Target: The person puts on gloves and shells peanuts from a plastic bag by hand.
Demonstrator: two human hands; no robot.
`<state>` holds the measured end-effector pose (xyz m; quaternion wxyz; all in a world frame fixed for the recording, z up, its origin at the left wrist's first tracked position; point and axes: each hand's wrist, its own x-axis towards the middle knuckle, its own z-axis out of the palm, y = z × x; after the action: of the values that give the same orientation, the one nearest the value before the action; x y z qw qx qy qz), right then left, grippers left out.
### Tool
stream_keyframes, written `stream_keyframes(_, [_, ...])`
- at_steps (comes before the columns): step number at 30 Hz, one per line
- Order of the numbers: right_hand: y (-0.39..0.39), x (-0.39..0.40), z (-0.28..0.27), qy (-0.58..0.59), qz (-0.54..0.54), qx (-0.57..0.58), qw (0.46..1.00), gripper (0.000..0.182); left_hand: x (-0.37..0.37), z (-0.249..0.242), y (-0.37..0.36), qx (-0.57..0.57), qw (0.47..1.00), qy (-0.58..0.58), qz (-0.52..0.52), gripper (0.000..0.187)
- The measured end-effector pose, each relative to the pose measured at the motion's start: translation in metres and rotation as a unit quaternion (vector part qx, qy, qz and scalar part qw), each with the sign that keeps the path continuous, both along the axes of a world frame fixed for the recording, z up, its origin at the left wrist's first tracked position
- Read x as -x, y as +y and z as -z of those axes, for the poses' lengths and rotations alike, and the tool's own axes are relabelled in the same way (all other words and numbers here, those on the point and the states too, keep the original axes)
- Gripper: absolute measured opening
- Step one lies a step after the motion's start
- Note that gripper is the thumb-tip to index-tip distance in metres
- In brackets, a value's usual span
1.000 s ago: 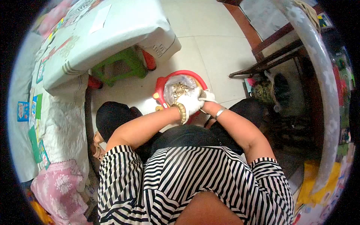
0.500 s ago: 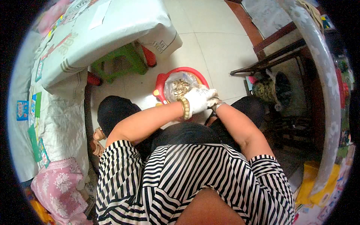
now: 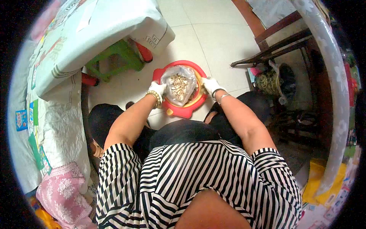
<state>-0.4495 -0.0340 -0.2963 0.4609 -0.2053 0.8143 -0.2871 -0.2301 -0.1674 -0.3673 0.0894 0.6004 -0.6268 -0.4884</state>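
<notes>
On the floor between my legs stands a round red and yellow plastic tub [image 3: 182, 112]. A clear plastic bag [image 3: 187, 100] lies open inside it, holding many small pale and brown pieces [image 3: 179, 84] whose kind I cannot make out. My left hand [image 3: 158, 88], in a white glove with a beaded bracelet at the wrist, is closed at the tub's left side, against the bag's edge. Opposite, my right hand [image 3: 211, 85], gloved too, grips the right rim. Fingertips of both hands are partly hidden.
At the left is a table with a pale cloth [image 3: 114, 23], and a green stool [image 3: 116, 57] beneath it. A dark wooden frame [image 3: 274, 51] and a stuffed bag [image 3: 271, 82] stand to the right. Pink lace cloth [image 3: 63, 191] hangs at lower left.
My hands have parted from each other above the tub and moved to its opposite sides. The tub is turned, with its yellow-tipped lug now at the near side.
</notes>
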Motion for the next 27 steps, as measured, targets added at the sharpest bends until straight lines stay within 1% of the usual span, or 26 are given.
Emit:
stream_keyframes(1, [-0.002, -0.005, -0.001, -0.043, 0.014, -0.002, 0.999, 0.031, 0.001, -0.003, 0.004, -0.154, 0.986, 0.053, -0.039, 0.039])
stream_keyframes(2, [-0.003, -0.010, 0.006, -0.043, 0.015, -0.002, 0.999, 0.031, 0.003, 0.001, 0.004, -0.154, 0.986, 0.053, -0.038, 0.039])
stream_keyframes(4, [-0.006, -0.019, 0.019, -0.067, 0.035, 0.015, 0.997, 0.037, 0.008, 0.018, 0.006, -0.293, 0.935, 0.193, -0.044, 0.044])
stream_keyframes(5, [-0.008, -0.020, 0.013, -0.125, 0.028, -0.005, 0.992, 0.045, 0.013, 0.026, 0.005, -0.341, 0.922, 0.182, -0.019, 0.047])
stream_keyframes(6, [-0.009, -0.020, 0.013, -0.125, 0.027, -0.004, 0.992, 0.045, 0.016, 0.037, 0.004, -0.340, 0.922, 0.183, -0.019, 0.047])
stream_keyframes(7, [-0.010, -0.021, 0.013, -0.147, 0.026, 0.005, 0.989, 0.043, 0.019, 0.048, 0.004, -0.326, 0.925, 0.194, 0.016, 0.044])
stream_keyframes(8, [-0.012, -0.023, 0.014, -0.169, 0.024, 0.013, 0.985, 0.041, 0.021, 0.046, 0.003, -0.311, 0.927, 0.204, 0.050, 0.042])
stream_keyframes(9, [-0.014, -0.026, 0.007, -0.167, 0.040, 0.014, 0.985, 0.036, 0.024, 0.044, 0.004, -0.292, 0.935, 0.191, 0.061, 0.041])
stream_keyframes(10, [-0.016, -0.023, 0.015, -0.167, 0.039, 0.014, 0.985, 0.036, 0.025, 0.042, 0.004, -0.271, 0.945, 0.173, 0.067, 0.041])
stream_keyframes(11, [-0.017, -0.017, 0.037, -0.201, 0.045, 0.008, 0.978, 0.033, 0.026, 0.035, 0.004, -0.250, 0.954, 0.152, 0.069, 0.040])
stream_keyframes(12, [-0.019, -0.016, 0.044, -0.235, 0.051, 0.003, 0.971, 0.031, 0.027, 0.029, 0.005, -0.227, 0.962, 0.132, 0.070, 0.040])
stream_keyframes(13, [-0.021, -0.012, 0.049, -0.237, 0.050, 0.005, 0.970, 0.031, 0.026, 0.024, 0.005, -0.206, 0.969, 0.114, 0.071, 0.039])
stream_keyframes(15, [-0.021, -0.013, 0.045, -0.191, 0.023, -0.012, 0.981, 0.032, 0.025, 0.019, 0.005, -0.176, 0.978, 0.088, 0.070, 0.038])
stream_keyframes(16, [-0.022, -0.015, 0.044, -0.192, 0.022, -0.013, 0.981, 0.032, 0.025, 0.017, 0.004, -0.169, 0.980, 0.082, 0.070, 0.038])
stream_keyframes(17, [-0.026, -0.020, 0.039, -0.206, 0.048, 0.010, 0.977, 0.031, 0.025, 0.015, 0.002, -0.163, 0.981, 0.082, 0.068, 0.037])
stream_keyframes(18, [-0.029, -0.023, 0.035, -0.220, 0.073, 0.033, 0.972, 0.031, 0.025, 0.014, 0.000, -0.158, 0.980, 0.094, 0.071, 0.037])
stream_keyframes(20, [-0.036, -0.028, 0.024, -0.236, 0.066, 0.041, 0.969, 0.031, 0.023, 0.012, -0.004, -0.126, 0.976, 0.149, 0.099, 0.035])
stream_keyframes(21, [-0.039, -0.029, 0.018, -0.252, 0.061, 0.051, 0.964, 0.030, 0.025, 0.008, -0.001, -0.158, 0.967, 0.196, 0.043, 0.030])
stream_keyframes(22, [-0.041, -0.029, 0.012, -0.253, 0.062, 0.050, 0.964, 0.030, 0.026, 0.003, 0.001, -0.159, 0.967, 0.195, 0.044, 0.030])
stream_keyframes(24, [-0.043, -0.029, 0.001, -0.279, 0.081, 0.136, 0.947, 0.029, 0.027, -0.019, 0.001, -0.227, 0.933, 0.280, -0.015, 0.029])
stream_keyframes(25, [-0.043, -0.028, -0.002, -0.281, 0.084, 0.137, 0.946, 0.029, 0.029, -0.028, 0.002, -0.228, 0.933, 0.277, -0.013, 0.029])
stream_keyframes(27, [-0.044, -0.029, -0.013, -0.303, 0.087, 0.161, 0.935, 0.026, 0.033, -0.043, 0.003, -0.236, 0.905, 0.347, 0.068, 0.038])
